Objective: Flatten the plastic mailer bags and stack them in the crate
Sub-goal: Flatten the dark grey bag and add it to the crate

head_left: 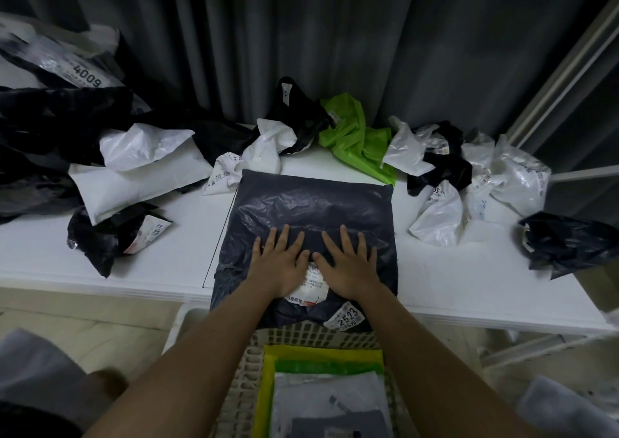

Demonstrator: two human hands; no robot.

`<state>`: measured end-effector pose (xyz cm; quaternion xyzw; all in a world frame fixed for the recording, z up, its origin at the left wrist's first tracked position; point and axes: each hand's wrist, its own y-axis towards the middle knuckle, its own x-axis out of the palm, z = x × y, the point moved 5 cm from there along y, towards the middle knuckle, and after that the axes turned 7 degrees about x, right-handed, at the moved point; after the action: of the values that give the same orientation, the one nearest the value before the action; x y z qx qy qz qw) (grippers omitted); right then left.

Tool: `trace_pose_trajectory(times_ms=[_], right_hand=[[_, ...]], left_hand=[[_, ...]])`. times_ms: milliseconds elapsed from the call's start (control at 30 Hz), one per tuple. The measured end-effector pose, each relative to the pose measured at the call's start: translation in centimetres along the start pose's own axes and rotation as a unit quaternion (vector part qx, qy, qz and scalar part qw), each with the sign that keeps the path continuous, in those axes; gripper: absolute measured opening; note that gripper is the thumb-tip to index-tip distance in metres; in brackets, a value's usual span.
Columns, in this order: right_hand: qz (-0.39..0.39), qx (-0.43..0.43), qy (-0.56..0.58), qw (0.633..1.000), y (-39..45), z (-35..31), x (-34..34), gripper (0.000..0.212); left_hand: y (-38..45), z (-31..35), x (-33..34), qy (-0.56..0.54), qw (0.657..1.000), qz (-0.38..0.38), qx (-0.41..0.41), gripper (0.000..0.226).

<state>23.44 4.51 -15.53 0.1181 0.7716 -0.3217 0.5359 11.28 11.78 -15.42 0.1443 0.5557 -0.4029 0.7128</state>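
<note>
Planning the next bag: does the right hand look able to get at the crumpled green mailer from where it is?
Probably yes: the right hand lies flat on the dark mailer, and the green mailer sits just beyond it with nothing between.

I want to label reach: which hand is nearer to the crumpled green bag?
Right. The right hand presses the dark mailer below the green bag; the left hand lies farther left.

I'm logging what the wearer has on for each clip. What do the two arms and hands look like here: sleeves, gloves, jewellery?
Both forearms are bare as far as the frame shows; no sleeve edge is in view. The left hand and right hand wear no gloves, and no ring, watch or wristband shows. Fingernails are short and plain. No markings are visible on the arms.
</note>
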Motion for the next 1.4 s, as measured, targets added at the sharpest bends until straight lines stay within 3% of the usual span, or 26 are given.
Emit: trace_pose_trajectory(times_ms=[333, 433, 500, 633, 733, 833, 933, 1000, 1267, 1400], right_hand=[[0.019, -0.007, -0.027, 0.999, 0.6, 0.2, 1.1, 0.064], [0.024, -0.016, 0.009, 1.000, 0.4, 0.1, 0.1, 0.061], [0.078, -0.053, 0.037, 0.995, -0.6, 0.2, -1.2, 0.056], [0.188, -0.207, 0.060, 0.958, -4.8, 0.4, -2.8, 0.051], [0.214, -0.277, 0.017, 0.937, -7.8, 0.9, -1.7, 0.064], [0.199, -0.284, -0.099, 0.933, -9.9, 1.5, 1.2, 0.083], [0.170, -0.260, -0.177, 0.934, -10.7, 1.7, 3.5, 0.094], [0.177, -0.222, -0.190, 0.940, -10.7, 1.3, 3.7, 0.102], [0.296, -0.199, -0.124, 0.926, -11.7, -0.3, 0.0, 0.098], [0.343, -0.235, -0.018, 0.909, -12.8, 0.0, -3.3, 0.079]], left_hand=[[0.3, -0.2, 0.8, 0.030, 1.000, 0.004, 0.004, 0.057], [0.1, 0.0, 0.3, 0.038, 0.999, 0.011, -0.002, 0.058], [-0.6, 0.1, -0.9, 0.049, 0.998, 0.049, 0.001, 0.058], [-3.5, 0.3, -2.4, 0.072, 0.987, 0.128, 0.067, 0.068], [-6.4, 0.2, -1.9, 0.068, 0.973, 0.174, 0.135, 0.085], [-9.5, -0.4, -0.4, 0.149, 0.958, 0.189, 0.154, 0.081], [-11.3, -1.1, 0.8, 0.240, 0.950, 0.165, 0.113, 0.095], [-11.6, -1.4, 0.8, 0.240, 0.954, 0.162, 0.078, 0.097], [-13.6, -0.9, -4.5, 0.152, 0.955, 0.233, 0.106, 0.056], [-14.2, -2.1, -6.9, 0.073, 0.952, 0.283, 0.090, 0.015]])
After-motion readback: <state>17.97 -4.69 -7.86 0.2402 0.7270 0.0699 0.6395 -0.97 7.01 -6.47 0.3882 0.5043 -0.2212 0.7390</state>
